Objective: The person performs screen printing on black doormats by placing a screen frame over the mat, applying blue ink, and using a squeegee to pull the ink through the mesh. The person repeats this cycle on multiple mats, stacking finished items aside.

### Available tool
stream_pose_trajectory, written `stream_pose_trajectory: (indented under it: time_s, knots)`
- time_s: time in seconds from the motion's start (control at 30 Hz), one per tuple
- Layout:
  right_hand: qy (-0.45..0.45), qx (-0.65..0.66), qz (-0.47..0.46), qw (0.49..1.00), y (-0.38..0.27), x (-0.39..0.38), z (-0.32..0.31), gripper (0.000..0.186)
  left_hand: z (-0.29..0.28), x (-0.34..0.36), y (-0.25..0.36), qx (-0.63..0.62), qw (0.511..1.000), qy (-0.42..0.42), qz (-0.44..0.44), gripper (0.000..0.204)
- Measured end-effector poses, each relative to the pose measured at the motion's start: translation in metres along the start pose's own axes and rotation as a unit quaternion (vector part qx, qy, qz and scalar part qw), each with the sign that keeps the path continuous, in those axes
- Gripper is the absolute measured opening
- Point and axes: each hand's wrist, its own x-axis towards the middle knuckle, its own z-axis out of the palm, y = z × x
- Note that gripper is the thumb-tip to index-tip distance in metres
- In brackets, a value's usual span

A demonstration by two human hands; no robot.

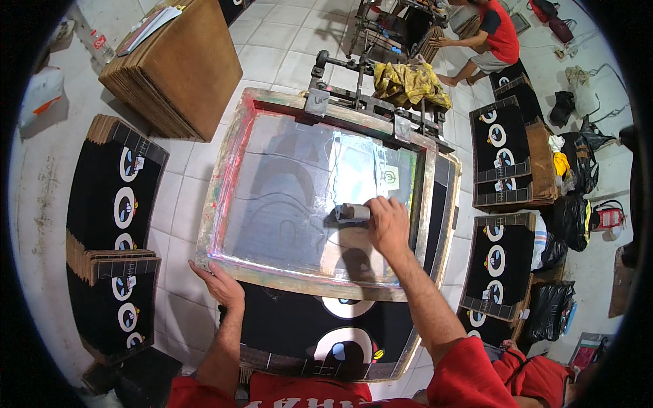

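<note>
Black printed panel (279,333), under screen frame (306,277): far portion obscured. Tool (354,212), within screen frame: one end hidden by right hand (391,228). Co-worker (502,37), beyond screen frame: head cut off by upper edge.

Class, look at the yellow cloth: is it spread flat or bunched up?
Bunched up: the yellow cloth shows many uneven creases and overlapping folds instead of a smooth, flat surface.
</note>
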Motion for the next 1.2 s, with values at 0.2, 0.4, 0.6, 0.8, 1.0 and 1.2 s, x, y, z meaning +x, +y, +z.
stream_pose_trajectory:
  time_s: [0.2,0.4,0.6,0.8,1.0,1.2]
  knots:
    - [0.041,0.011,-0.010,0.999,-0.006,-0.020,0.005,0.027,-0.004,0.001,0.001,-0.014,1.000,0.010,0.022,0.068]
    - [0.068,-0.009,-0.032,0.997,-0.010,-0.027,0.003,0.030,-0.005,0.002,0.000,-0.052,0.998,-0.021,-0.016,0.066]
    - [-0.014,0.027,0.015,0.999,0.003,0.014,-0.018,0.029,0.001,-0.009,-0.004,-0.231,0.970,0.031,0.073,0.063]
    - [-0.029,0.006,0.015,0.999,-0.006,0.005,-0.039,0.027,0.002,-0.009,-0.006,-0.229,0.965,0.043,0.118,0.063]
    - [-0.054,-0.015,-0.015,0.998,0.010,0.026,-0.023,0.033,0.004,-0.008,-0.007,-0.227,0.967,0.045,0.107,0.067]
    - [-0.105,-0.068,0.039,0.991,0.045,0.155,-0.010,0.043,0.004,-0.008,-0.006,-0.256,0.962,0.033,0.091,0.070]
